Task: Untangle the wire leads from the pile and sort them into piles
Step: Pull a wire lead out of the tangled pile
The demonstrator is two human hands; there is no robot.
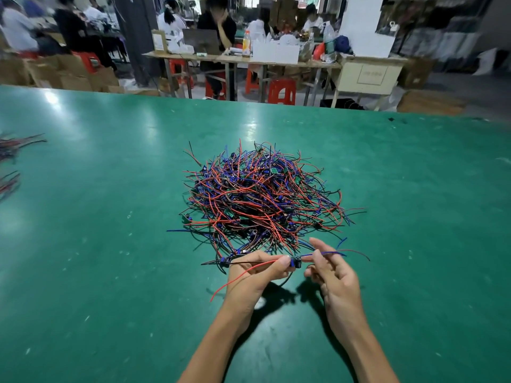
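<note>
Just in front of the pile [262,194] on the green table [96,217], the left hand [254,275] pinches a lead [296,262] at its small module. The right hand [334,277] pinches the lead's blue wire beside it.

Two bare forearms come up from the bottom edge of the view, both uncovered from wrist to where the picture cuts them off; no sleeve, cuff or glove shows on either. The left hand [255,275] and the right hand [336,275] are bare too, with no ring, watch, strap or bandage on the fingers or wrists that show. The fingernails that can be seen are short and plain, without polish. The thumbnail of the left hand faces the camera. Nothing else of the person's body or clothing is in view.
</note>
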